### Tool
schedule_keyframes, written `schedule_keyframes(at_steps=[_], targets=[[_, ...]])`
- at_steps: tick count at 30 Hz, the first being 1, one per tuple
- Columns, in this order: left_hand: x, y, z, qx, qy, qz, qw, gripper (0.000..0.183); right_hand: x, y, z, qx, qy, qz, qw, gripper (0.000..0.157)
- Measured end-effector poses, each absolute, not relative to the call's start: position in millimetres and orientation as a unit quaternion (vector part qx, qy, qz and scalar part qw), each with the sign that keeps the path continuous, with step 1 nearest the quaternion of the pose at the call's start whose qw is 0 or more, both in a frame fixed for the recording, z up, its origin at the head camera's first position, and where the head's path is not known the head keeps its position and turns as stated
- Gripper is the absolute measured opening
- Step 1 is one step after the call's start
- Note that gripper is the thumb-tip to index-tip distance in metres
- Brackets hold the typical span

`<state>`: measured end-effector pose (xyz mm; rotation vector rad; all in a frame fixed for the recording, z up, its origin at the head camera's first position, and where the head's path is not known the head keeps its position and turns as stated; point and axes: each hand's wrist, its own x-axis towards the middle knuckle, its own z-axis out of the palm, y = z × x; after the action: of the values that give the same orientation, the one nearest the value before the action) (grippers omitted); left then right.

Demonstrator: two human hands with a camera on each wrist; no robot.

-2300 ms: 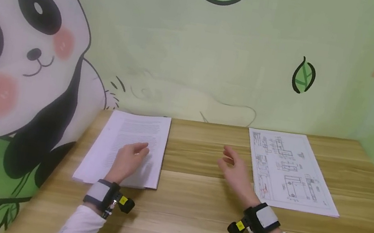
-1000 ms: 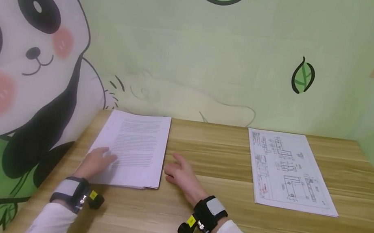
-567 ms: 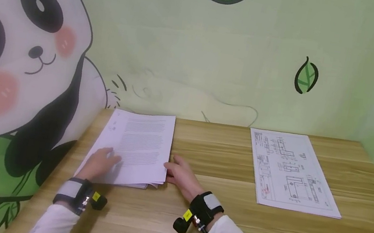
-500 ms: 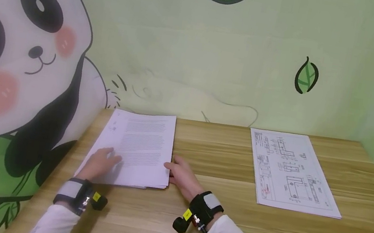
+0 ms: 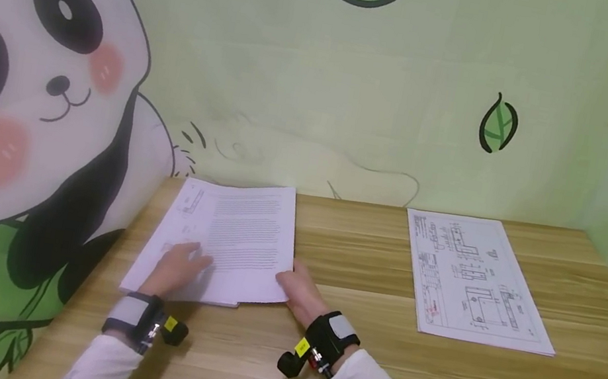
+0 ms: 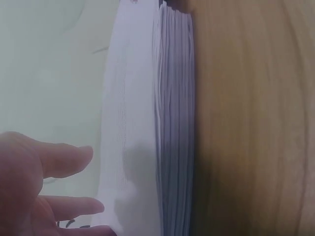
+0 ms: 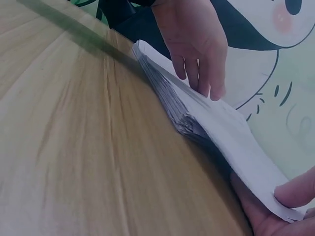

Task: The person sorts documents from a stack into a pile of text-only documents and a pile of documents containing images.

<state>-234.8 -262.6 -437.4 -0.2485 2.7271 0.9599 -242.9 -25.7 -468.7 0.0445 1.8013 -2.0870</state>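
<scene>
A thick stack of paper (image 6: pixel 177 123) lies at the table's left. Its top printed sheet (image 5: pixel 247 240) has slid right, its right side raised off the stack in the right wrist view. My right hand (image 5: pixel 303 293) pinches that sheet's near right edge, thumb (image 7: pixel 298 189) above and fingers underneath. Over the stack's left part is my left hand (image 5: pixel 176 269), fingers loosely extended and fingertips (image 7: pixel 216 92) right at the paper. Line drawings show on the page left of the shifted sheet. Whether the right hand holds more than one sheet I cannot tell.
Another set of sheets with technical drawings (image 5: pixel 475 285) lies at the right of the wooden table (image 5: pixel 308 378). Behind the table hangs a green backdrop (image 5: pixel 274 77) with a panda and leaves. Both wrists carry small black cameras.
My right hand has come left from beside the drawings and taken the top sheet's edge, drawing it rightward. My left hand went left, then slightly right. Drawings beneath have come into sight.
</scene>
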Motion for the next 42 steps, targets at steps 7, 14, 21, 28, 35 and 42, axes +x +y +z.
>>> schedule_keyframes(at_steps=[7, 14, 21, 28, 35, 42], targets=[[-234, -249, -433, -0.098, 0.92, 0.366, 0.103, 0.072, -244, -11, -467, 0.034, 0.663, -0.732, 0.154, 0.059], [-240, -239, -430, -0.129, 0.896, 0.419, 0.063, 0.077, -243, 9, -459, 0.029, 0.654, -0.743, 0.137, 0.048], [-246, -219, -428, -0.153, 0.854, 0.493, 0.068, 0.078, -242, 29, -452, 0.008, 0.66, -0.742, 0.117, 0.049], [-246, -195, -431, -0.128, 0.833, 0.536, 0.051, 0.067, -238, 55, -446, -0.008, 0.682, -0.723, 0.112, 0.054], [-247, -167, -429, -0.092, 0.843, 0.528, 0.031, 0.063, -236, 85, -440, 0.007, 0.696, -0.709, 0.113, 0.058], [-250, -131, -432, -0.057, 0.826, 0.559, 0.037, 0.052, -238, 113, -442, 0.051, 0.719, -0.687, 0.088, 0.056]])
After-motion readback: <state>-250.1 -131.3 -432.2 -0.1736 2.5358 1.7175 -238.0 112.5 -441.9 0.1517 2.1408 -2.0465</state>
